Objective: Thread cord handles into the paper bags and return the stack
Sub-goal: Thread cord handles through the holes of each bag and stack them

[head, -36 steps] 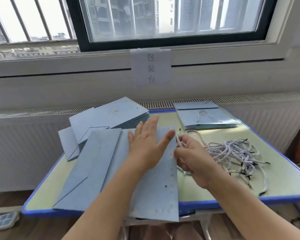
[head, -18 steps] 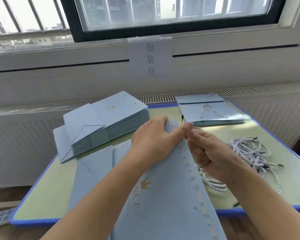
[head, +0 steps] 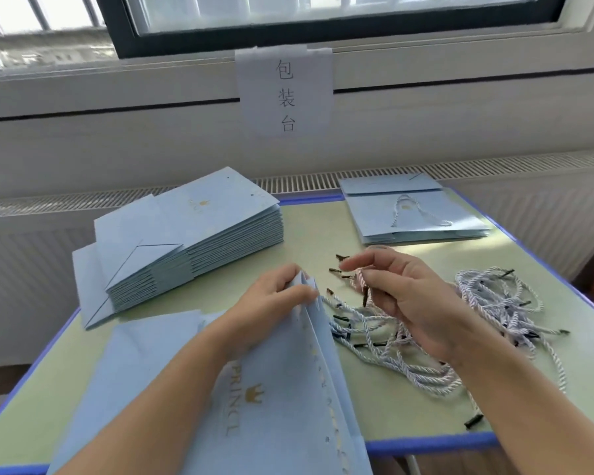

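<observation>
A flat light-blue paper bag (head: 282,399) with gold lettering is tilted up off the table, its punched edge raised. My left hand (head: 271,303) grips the bag's top corner. Just to the right, my right hand (head: 405,303) pinches a white twisted cord with a black tip (head: 366,293) above a loose pile of cords (head: 494,317). A tall stack of unthreaded blue bags (head: 199,241) lies at the back left. A small stack of bags with a cord handle showing (head: 415,214) lies at the back right.
The green table has a blue rim (head: 426,443) along its front edge. A radiator grille (head: 306,181) runs behind the table under the window. A paper sign (head: 285,92) hangs on the wall.
The bag went from lying flat under my left hand to being lifted and tilted by its corner. My right hand drew slightly away from the bag, holding a cord.
</observation>
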A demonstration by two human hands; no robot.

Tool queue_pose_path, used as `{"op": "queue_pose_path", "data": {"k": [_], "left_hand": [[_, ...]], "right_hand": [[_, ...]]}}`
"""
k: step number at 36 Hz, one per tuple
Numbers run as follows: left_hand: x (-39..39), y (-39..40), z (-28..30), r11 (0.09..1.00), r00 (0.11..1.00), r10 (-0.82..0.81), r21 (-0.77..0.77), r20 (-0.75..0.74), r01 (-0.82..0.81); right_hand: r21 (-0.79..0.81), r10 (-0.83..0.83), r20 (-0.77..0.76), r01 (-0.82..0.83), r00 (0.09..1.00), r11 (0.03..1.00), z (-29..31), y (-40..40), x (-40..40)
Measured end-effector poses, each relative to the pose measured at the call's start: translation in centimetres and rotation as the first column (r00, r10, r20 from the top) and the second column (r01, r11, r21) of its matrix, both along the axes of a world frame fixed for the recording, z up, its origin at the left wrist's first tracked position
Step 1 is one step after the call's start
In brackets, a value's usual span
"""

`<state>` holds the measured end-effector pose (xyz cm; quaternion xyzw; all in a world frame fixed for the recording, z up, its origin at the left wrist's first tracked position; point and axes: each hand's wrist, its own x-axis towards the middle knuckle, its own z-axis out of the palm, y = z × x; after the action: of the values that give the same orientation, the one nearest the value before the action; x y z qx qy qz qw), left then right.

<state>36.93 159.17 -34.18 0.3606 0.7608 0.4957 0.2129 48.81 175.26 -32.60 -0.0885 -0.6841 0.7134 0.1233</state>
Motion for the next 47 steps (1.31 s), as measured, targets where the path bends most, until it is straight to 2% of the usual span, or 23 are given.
{"op": "queue_pose_path", "data": {"k": [4, 8, 12, 21, 30, 40, 47], "left_hand": [[-0.6, -0.7, 0.1, 0.996, 0.992, -0.088, 0.024, 0.090, 0.086], [-0.9, -1.0, 0.0, 0.990, 0.977, -0.136, 0.069, 0.167, 0.126], [-1.1, -1.3, 0.1, 0.982, 0.948, -0.184, 0.096, 0.261, 0.164], [-1.4, -1.5, -0.1, 0.977, 0.934, -0.201, 0.130, 0.296, 0.168], [-1.6, -1.7, -0.1, 0.970, 0.902, -0.231, 0.162, 0.366, 0.183], [-1.7, -1.7, -0.2, 0.960, 0.876, -0.259, 0.209, 0.408, 0.186], [-1.7, -1.7, -0.2, 0.954, 0.863, -0.271, 0.240, 0.425, 0.182]], "right_hand": [[0.098, -0.018, -0.005, 0.018, 1.000, 0.995, 0.1, -0.5, -0.1], [0.081, -0.011, -0.038, 0.014, 0.999, 0.997, 0.4, -0.7, -0.2], [0.139, 0.005, -0.039, 0.000, 0.999, 0.990, 1.0, -1.0, -0.7], [0.299, -0.010, -0.011, 0.013, 1.000, 0.954, -0.1, -2.3, -0.9], [0.247, -0.026, 0.036, 0.017, 0.999, 0.969, -0.4, -2.3, -0.7], [0.491, -0.084, 0.014, 0.067, 0.996, 0.869, -0.9, -2.4, -0.6], [0.397, -0.074, 0.054, 0.046, 0.996, 0.917, -0.7, -3.5, -0.9]]}}
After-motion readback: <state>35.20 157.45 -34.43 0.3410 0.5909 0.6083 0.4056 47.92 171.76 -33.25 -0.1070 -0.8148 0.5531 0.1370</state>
